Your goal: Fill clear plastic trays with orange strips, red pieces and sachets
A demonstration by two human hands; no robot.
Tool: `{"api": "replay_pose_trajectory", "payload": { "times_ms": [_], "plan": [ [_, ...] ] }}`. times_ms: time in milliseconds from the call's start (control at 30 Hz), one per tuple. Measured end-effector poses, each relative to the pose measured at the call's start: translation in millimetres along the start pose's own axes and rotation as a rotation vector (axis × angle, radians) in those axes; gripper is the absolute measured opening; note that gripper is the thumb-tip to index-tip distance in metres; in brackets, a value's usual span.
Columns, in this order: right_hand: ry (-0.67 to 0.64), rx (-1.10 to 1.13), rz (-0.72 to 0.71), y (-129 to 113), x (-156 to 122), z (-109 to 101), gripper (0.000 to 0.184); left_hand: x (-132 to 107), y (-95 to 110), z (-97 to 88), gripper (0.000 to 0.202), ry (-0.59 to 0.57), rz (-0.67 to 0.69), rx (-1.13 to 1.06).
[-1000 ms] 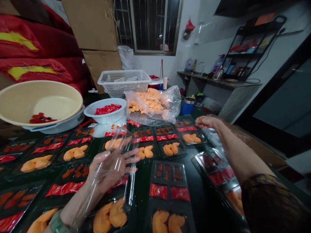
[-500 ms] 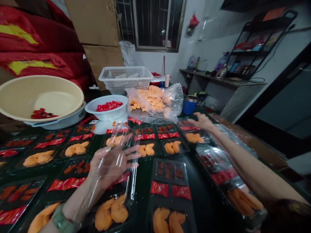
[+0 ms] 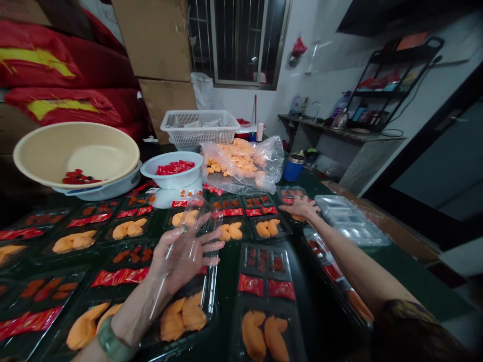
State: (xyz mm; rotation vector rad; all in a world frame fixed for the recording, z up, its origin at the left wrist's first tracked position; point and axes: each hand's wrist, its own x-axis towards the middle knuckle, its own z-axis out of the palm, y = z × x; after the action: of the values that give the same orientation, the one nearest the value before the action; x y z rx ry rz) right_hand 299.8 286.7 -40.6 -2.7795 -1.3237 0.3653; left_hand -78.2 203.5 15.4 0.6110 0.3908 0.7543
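Observation:
My left hand (image 3: 181, 259) holds a clear plastic lid (image 3: 206, 221) tilted, its fingers spread out and seen through the plastic. Beneath it lies a black tray with orange curved pieces (image 3: 183, 317). My right hand (image 3: 301, 207) is open, fingers spread over a filled tray at the far right of the back row; whether it presses on a lid I cannot tell. Between my arms rests a black tray (image 3: 266, 306) with dark red pieces, two red packets (image 3: 282, 289) and two orange pieces. Partly behind my right forearm is a covered filled tray (image 3: 332, 271).
Several filled trays stand in rows on the left. Stacked clear lids (image 3: 349, 221) lie at the right. Further back are a cream basin (image 3: 75, 151), a bowl of red packets (image 3: 171, 173), a bag of orange pieces (image 3: 241, 161), a white basket (image 3: 199, 125) and a blue cup (image 3: 294, 168).
My right hand has come down and toward me onto the far right tray. My left hand still holds the lid in much the same pose. The view has shifted slightly.

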Motion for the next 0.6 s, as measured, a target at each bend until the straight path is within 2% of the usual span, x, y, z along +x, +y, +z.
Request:
{"api": "replay_pose_trajectory", "payload": {
  "times_ms": [133,300,600],
  "plan": [
    [-0.037,0.019,0.032,9.7,11.4,4.8,0.097,-2.7,-0.6,-2.6,0.081,0.004,-0.002,-0.014],
    [-0.076,0.093,0.147,20.7,27.2,13.0,0.111,-4.7,-0.8,-3.1,0.087,0.032,-0.003,-0.025],
    [-0.047,0.107,0.164,18.9,19.5,5.2,0.113,-0.7,-8.6,19.9,0.086,-0.010,0.006,-0.033]
  ]
}}
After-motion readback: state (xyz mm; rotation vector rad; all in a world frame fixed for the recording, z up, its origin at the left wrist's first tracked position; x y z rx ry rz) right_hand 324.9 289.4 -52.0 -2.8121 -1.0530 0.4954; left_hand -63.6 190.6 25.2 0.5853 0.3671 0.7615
